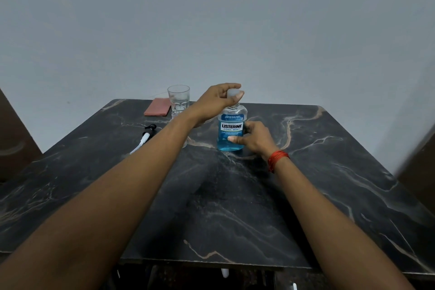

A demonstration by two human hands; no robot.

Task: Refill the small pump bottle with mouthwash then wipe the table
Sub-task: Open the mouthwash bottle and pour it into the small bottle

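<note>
Marble table [235, 219], blue mouthwash bottle [231, 125] — right hand [255, 139] holding; left hand [216, 99] pinching cap [233, 92]

Left hand [216, 99]: fingers pinch cap [233, 92] of mouthwash bottle [231, 132] | Right hand [255, 138]: grips bottle body, red thread band [277, 159] at wrist | Bottle: upright on counter [235, 195] | Left of left hand: glass [178, 99], pink cloth [157, 107] | Left of left forearm: pump head [147, 135], lying flat
</note>
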